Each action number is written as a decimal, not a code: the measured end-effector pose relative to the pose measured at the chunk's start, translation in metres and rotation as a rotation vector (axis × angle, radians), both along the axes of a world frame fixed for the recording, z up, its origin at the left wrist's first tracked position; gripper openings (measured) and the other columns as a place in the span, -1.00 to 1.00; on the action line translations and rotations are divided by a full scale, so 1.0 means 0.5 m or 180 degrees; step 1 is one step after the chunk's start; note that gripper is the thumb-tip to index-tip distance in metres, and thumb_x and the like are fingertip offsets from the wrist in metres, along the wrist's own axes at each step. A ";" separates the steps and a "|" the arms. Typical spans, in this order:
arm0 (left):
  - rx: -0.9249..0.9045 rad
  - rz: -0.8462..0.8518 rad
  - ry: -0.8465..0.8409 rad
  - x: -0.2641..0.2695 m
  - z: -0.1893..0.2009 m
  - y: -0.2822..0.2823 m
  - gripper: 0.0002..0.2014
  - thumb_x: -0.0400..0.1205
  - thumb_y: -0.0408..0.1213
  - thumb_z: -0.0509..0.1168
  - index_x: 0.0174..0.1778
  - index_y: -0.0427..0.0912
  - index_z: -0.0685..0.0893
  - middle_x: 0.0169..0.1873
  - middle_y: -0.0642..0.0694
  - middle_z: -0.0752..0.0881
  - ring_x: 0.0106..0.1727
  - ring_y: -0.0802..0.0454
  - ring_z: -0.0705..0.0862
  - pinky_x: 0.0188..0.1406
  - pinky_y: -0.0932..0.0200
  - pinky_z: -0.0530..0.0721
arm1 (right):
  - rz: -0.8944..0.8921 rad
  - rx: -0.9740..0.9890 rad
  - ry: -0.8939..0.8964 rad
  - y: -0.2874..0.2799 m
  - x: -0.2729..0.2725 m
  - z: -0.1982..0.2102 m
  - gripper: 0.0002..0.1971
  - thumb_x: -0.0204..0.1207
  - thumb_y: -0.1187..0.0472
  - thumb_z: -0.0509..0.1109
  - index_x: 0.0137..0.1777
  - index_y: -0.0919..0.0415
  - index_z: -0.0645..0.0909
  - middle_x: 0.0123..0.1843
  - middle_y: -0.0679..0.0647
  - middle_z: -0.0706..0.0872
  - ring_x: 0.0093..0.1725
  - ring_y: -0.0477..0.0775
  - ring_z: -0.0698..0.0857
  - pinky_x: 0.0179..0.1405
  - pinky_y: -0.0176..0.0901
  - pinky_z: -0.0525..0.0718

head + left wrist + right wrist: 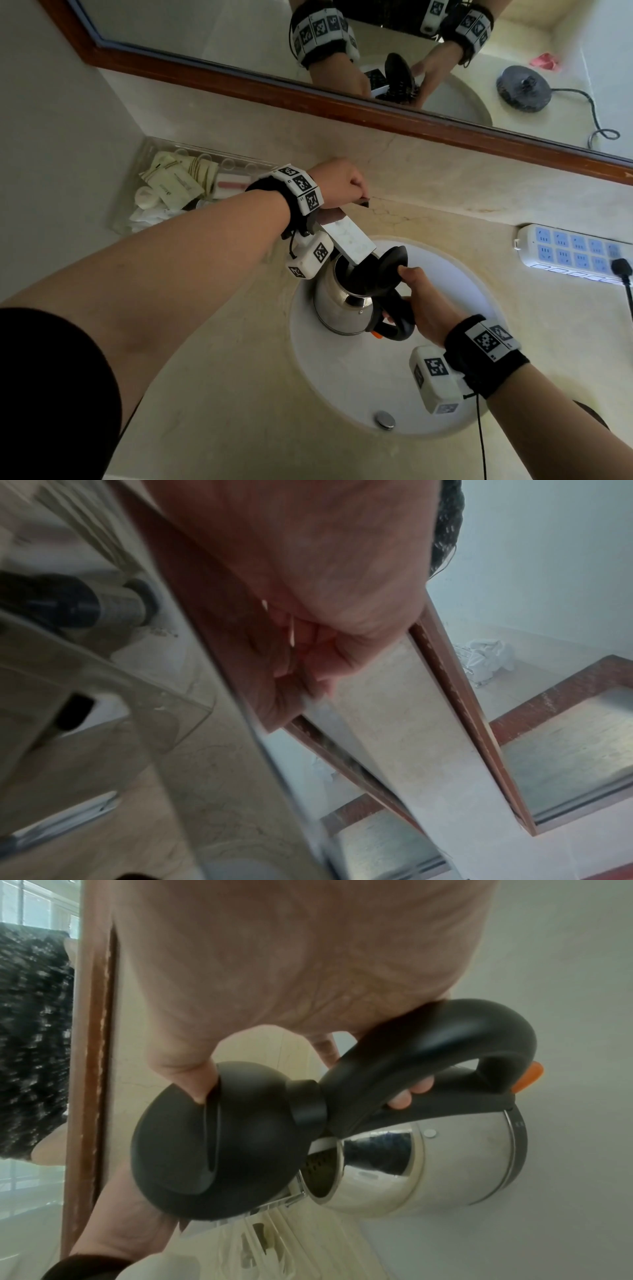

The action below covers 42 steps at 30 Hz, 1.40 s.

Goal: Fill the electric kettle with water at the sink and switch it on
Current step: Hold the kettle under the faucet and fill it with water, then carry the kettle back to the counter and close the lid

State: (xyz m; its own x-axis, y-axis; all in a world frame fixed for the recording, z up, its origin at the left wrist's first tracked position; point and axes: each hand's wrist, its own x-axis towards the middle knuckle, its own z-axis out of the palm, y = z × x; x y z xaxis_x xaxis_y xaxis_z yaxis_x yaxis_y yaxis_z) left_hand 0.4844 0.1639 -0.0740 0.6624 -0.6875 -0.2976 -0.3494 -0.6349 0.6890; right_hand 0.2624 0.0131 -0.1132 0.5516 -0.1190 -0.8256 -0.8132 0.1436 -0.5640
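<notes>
A steel electric kettle (pixel 337 308) with a black handle (pixel 399 329) and an orange switch (pixel 377 335) hangs tilted over the white sink basin (pixel 455 274). My right hand (pixel 411 294) grips the handle, and its thumb holds the black lid (pixel 390 269) open. The flat metal tap spout (pixel 349 240) reaches over the kettle's mouth. No water stream shows. My left hand (pixel 356 192) curls round the tap lever at the back wall. In the right wrist view the fingers (pixel 411 1093) wrap the handle (pixel 428 1047), with the lid (pixel 222 1137) swung up.
A white power strip (pixel 575 253) lies on the counter at the right with a black plug in it. The kettle's round base (pixel 522 89) and its cord show only in the mirror. A clear tray of toiletries (pixel 178 185) sits at the back left. The drain (pixel 384 418) is near me.
</notes>
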 end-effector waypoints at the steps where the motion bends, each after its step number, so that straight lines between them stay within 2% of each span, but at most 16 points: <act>1: 0.0033 -0.0004 0.0070 -0.001 0.001 -0.001 -0.71 0.62 -0.35 0.20 -0.07 -0.10 0.86 -0.36 0.11 0.73 -0.44 0.08 0.66 -0.41 0.22 0.69 | -0.0003 -0.0010 -0.0002 0.000 0.000 -0.001 -0.40 0.66 -0.19 0.10 0.25 0.36 0.65 -0.42 0.12 0.76 -0.43 0.04 0.76 -0.13 -0.01 0.64; 4: 0.0071 -0.0039 0.0167 -0.007 0.006 -0.004 -0.71 0.58 -0.32 0.20 -0.23 -0.06 0.85 -0.39 0.02 0.76 -0.43 -0.10 0.71 -0.43 0.07 0.68 | -0.0005 -0.0011 -0.0012 -0.001 0.000 -0.002 -0.39 0.65 -0.20 0.11 0.26 0.34 0.65 -0.31 0.17 0.79 -0.33 0.09 0.77 -0.06 0.01 0.65; 8: 0.0090 -0.0016 0.0093 -0.013 0.014 -0.005 -0.72 0.62 -0.35 0.20 -0.12 -0.16 0.85 -0.32 -0.01 0.77 -0.50 0.08 0.63 -0.55 0.26 0.69 | -0.0024 0.0059 0.0017 0.000 0.002 0.003 -0.44 0.65 -0.19 0.10 0.21 0.28 0.66 -0.27 0.21 0.82 -0.30 0.14 0.80 -0.08 0.05 0.72; 11: 0.0040 0.0063 0.0043 -0.021 0.013 0.002 -0.72 0.60 -0.35 0.20 -0.13 -0.14 0.86 -0.28 -0.02 0.82 -0.44 -0.06 0.74 -0.66 0.34 0.64 | -0.0057 0.0009 0.0023 -0.002 0.002 0.002 -0.47 0.65 -0.21 0.11 0.16 0.24 0.66 -0.33 0.18 0.81 -0.28 0.16 0.78 -0.05 0.07 0.71; 14: -0.0039 0.0087 0.0067 -0.027 0.017 0.010 -0.71 0.62 -0.37 0.20 -0.06 -0.14 0.86 -0.10 -0.07 0.86 -0.38 -0.06 0.77 -0.63 0.31 0.65 | -0.0110 0.0007 0.0005 -0.001 0.000 0.002 -0.54 0.69 -0.15 0.05 0.10 0.18 0.63 -0.47 0.10 0.76 -0.41 0.07 0.75 -0.14 -0.01 0.64; 16: -0.0084 0.0101 0.0029 -0.032 0.019 0.014 -0.70 0.64 -0.38 0.19 0.00 -0.15 0.86 -0.07 -0.07 0.85 -0.38 0.03 0.74 -0.56 0.34 0.66 | -0.0135 0.0019 -0.0027 0.002 -0.001 0.004 -0.54 0.68 -0.16 0.07 0.16 0.17 0.62 -0.40 0.15 0.73 -0.39 0.08 0.73 -0.16 -0.01 0.64; 18: -0.0084 0.0142 0.0024 -0.038 0.019 0.019 -0.70 0.64 -0.39 0.19 0.02 -0.13 0.86 -0.09 -0.08 0.85 -0.30 -0.06 0.80 -0.38 0.20 0.75 | -0.0153 0.0032 -0.0023 0.004 -0.002 0.004 -0.55 0.67 -0.18 0.09 0.18 0.16 0.61 -0.27 0.23 0.65 -0.32 0.14 0.68 -0.24 -0.03 0.68; 20: -0.0088 0.0185 0.0051 -0.045 0.020 0.023 -0.69 0.63 -0.40 0.18 0.02 -0.11 0.85 -0.13 -0.11 0.85 -0.25 -0.12 0.82 -0.29 0.05 0.78 | -0.0164 0.0047 -0.0014 0.008 -0.005 0.005 -0.57 0.67 -0.17 0.09 0.15 0.15 0.61 -0.29 0.21 0.65 -0.35 0.12 0.68 -0.35 -0.08 0.70; 24: -0.0149 0.0229 -0.0050 -0.053 0.017 0.029 -0.69 0.60 -0.40 0.20 -0.01 -0.07 0.85 -0.13 -0.09 0.86 -0.21 -0.12 0.82 -0.16 -0.03 0.81 | -0.0178 -0.0006 -0.0017 0.010 -0.016 0.001 -0.54 0.67 -0.18 0.10 0.21 0.16 0.61 -0.40 0.12 0.72 -0.29 0.13 0.69 -0.15 -0.01 0.66; 27: -0.0173 0.0280 -0.0003 -0.062 0.020 0.032 -0.69 0.60 -0.39 0.19 0.03 -0.07 0.83 -0.21 -0.09 0.85 -0.25 -0.06 0.84 -0.18 0.03 0.82 | -0.0236 -0.0047 -0.0035 0.007 -0.028 -0.003 -0.51 0.63 -0.24 0.12 0.19 0.16 0.61 -0.43 0.12 0.76 -0.27 0.16 0.69 -0.02 0.04 0.62; 31: -0.0367 0.0314 0.0164 -0.089 0.025 0.037 -0.70 0.61 -0.46 0.17 0.07 -0.14 0.78 -0.30 -0.02 0.78 -0.40 -0.03 0.79 -0.32 0.04 0.84 | -0.0255 -0.0096 -0.0069 0.003 -0.045 0.015 -0.53 0.67 -0.20 0.08 0.11 0.16 0.63 -0.44 0.15 0.73 -0.27 0.19 0.67 -0.02 0.04 0.60; 33: -0.0515 0.0299 0.0288 -0.106 0.024 0.038 -0.73 0.61 -0.46 0.18 0.06 -0.16 0.76 -0.14 -0.07 0.75 -0.40 -0.14 0.81 -0.34 -0.06 0.84 | -0.0258 -0.0146 -0.0080 -0.003 -0.057 0.029 -0.55 0.69 -0.17 0.05 0.07 0.15 0.63 -0.39 0.18 0.69 -0.26 0.19 0.66 -0.07 0.02 0.61; 35: -0.0522 0.0260 0.0205 -0.121 0.020 0.036 -0.73 0.58 -0.44 0.22 0.09 -0.14 0.75 0.04 -0.03 0.69 -0.30 -0.13 0.84 -0.25 -0.07 0.84 | -0.0277 -0.0182 -0.0125 -0.008 -0.071 0.046 -0.55 0.70 -0.16 0.02 0.06 0.15 0.62 -0.36 0.19 0.67 -0.29 0.17 0.67 -0.11 0.00 0.61; 37: -0.0407 0.0160 0.0049 -0.140 0.017 0.033 -0.68 0.55 -0.39 0.28 0.18 -0.07 0.74 0.13 0.02 0.63 -0.01 -0.05 0.80 0.02 0.00 0.79 | -0.0338 -0.0178 -0.0205 -0.017 -0.086 0.061 -0.56 0.72 -0.13 0.00 0.03 0.15 0.61 -0.35 0.20 0.65 -0.41 0.11 0.69 -0.20 -0.03 0.63; 39: -0.0296 -0.0008 -0.0072 -0.162 0.017 0.030 -0.64 0.57 -0.32 0.32 0.29 -0.03 0.69 0.30 -0.01 0.62 0.30 0.00 0.66 0.30 0.14 0.59 | -0.0398 -0.0171 -0.0287 -0.028 -0.104 0.077 -0.55 0.73 -0.10 -0.03 0.01 0.15 0.61 -0.37 0.20 0.63 -0.51 0.07 0.69 -0.28 -0.05 0.63; 42: -0.0308 -0.0042 0.0058 -0.207 0.019 0.027 -0.57 0.63 -0.22 0.34 0.45 -0.01 0.58 0.45 0.02 0.57 0.44 0.06 0.54 0.38 0.23 0.43 | -0.0582 -0.0081 -0.0439 -0.045 -0.134 0.102 -0.56 0.70 -0.13 0.02 0.11 0.16 0.61 -0.30 0.26 0.59 -0.49 0.08 0.69 -0.43 -0.10 0.70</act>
